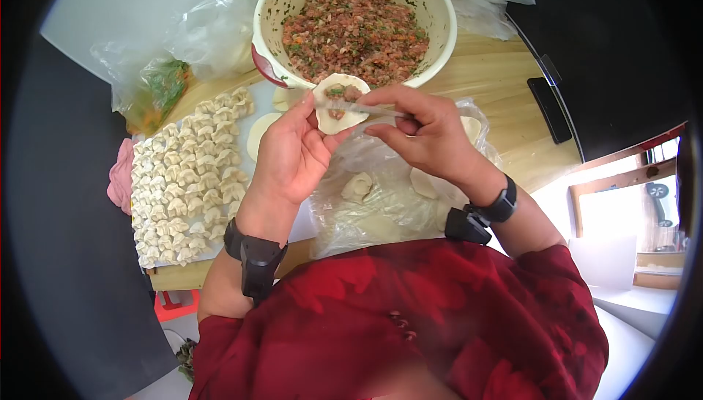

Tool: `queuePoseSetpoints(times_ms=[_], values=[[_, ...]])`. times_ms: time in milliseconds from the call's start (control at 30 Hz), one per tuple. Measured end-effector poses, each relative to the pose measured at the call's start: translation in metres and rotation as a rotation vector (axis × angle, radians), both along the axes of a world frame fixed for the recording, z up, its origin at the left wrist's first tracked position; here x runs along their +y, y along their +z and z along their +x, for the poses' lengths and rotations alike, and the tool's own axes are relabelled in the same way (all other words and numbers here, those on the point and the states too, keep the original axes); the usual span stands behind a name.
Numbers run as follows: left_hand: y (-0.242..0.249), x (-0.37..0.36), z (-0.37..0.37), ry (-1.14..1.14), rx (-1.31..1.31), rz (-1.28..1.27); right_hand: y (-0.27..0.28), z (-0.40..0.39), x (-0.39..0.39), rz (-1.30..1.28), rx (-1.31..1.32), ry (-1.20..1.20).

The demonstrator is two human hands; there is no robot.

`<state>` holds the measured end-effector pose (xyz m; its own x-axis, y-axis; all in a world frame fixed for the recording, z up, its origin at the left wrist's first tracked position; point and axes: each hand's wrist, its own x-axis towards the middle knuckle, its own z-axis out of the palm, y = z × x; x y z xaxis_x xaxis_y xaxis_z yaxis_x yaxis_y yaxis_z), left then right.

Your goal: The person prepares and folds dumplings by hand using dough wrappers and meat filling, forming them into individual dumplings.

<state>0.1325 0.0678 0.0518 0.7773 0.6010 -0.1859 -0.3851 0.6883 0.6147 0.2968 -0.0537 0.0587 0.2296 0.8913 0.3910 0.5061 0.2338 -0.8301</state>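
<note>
My left hand (296,147) holds a round dumpling wrapper (355,119) by its edge, tilted up just in front of the bowl. A small lump of meat filling (337,114) with green bits lies on the wrapper. Pinched in my right hand (436,132) is a thin, pale flat utensil (381,110). Its blurred far end lies across the filling, so its exact kind does not show. Right behind both hands stands a cream bowl (449,26) with red handles, holding minced meat filling (355,30) mixed with chopped greens.
Rows of folded dumplings (183,180) cover a board at the left. Loose wrappers (258,136) lie beside them. A plastic bag (329,217) with dough pieces (357,187) spreads below my hands. A bag of vegetables (165,81) sits back left; a black phone (549,110) lies at the right.
</note>
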Motion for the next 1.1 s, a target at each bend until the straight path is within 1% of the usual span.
queuePoseSetpoints(times_ms=[33,100,133,200,267,333,367,433,500,533,600,633,700,767,833,867,933,967,1033,1100], values=[[0.0,-0.001,-0.001,-0.029,-0.028,0.01,-0.005,-0.002,0.003,-0.001,0.001,-0.001],[-0.005,0.002,-0.004,-0.043,-0.047,0.021,-0.015,-0.003,0.011,0.16,0.018,0.047],[-0.006,0.003,-0.006,-0.061,-0.066,0.033,-0.014,-0.004,0.013,0.161,0.021,0.049],[-0.004,-0.003,-0.007,-0.051,-0.019,0.073,-0.007,-0.005,0.014,0.06,0.143,0.026],[0.003,-0.011,-0.005,-0.047,0.025,0.113,0.003,-0.003,0.018,0.02,0.134,0.0],[0.008,-0.018,-0.002,-0.084,0.012,0.265,0.005,-0.001,0.021,-0.023,0.126,-0.029],[0.01,-0.02,0.0,-0.086,0.011,0.263,0.004,-0.002,0.024,-0.028,0.148,-0.05],[0.012,-0.023,0.003,-0.072,0.165,0.454,0.004,-0.002,0.025,-0.034,0.171,-0.068],[0.007,-0.019,0.003,-0.053,0.185,0.423,0.004,-0.002,0.026,-0.125,0.206,-0.09],[0.003,-0.017,0.003,-0.035,0.204,0.394,0.003,-0.002,0.027,-0.125,0.206,-0.087],[-0.004,-0.012,0.001,-0.013,0.179,0.376,-0.001,-0.005,0.029,0.037,0.288,-0.102],[-0.006,-0.011,0.0,0.006,0.153,0.357,-0.003,-0.003,0.028,0.036,0.288,-0.096],[-0.006,-0.01,-0.002,0.027,0.169,0.33,-0.006,0.003,0.024,-0.07,0.214,-0.039],[-0.006,-0.01,-0.003,0.041,0.183,0.305,-0.006,-0.002,0.023,-0.063,0.224,-0.036],[-0.007,-0.01,-0.003,0.079,0.292,0.411,-0.006,-0.002,0.022,-0.056,0.235,-0.032],[-0.007,-0.01,-0.003,0.081,0.294,0.41,-0.005,0.001,0.02,-0.086,0.216,-0.03],[-0.007,-0.008,-0.004,0.129,0.317,0.625,-0.002,0.001,0.019,-0.116,0.199,-0.023],[-0.009,-0.007,-0.005,0.132,0.318,0.625,-0.001,0.0,0.019,-0.095,0.158,-0.027],[-0.013,-0.005,-0.007,0.186,0.353,0.832,0.0,-0.001,0.02,-0.072,0.116,-0.024],[-0.014,-0.004,-0.008,0.182,0.345,0.819,-0.002,-0.004,0.024,0.04,0.036,-0.021]])
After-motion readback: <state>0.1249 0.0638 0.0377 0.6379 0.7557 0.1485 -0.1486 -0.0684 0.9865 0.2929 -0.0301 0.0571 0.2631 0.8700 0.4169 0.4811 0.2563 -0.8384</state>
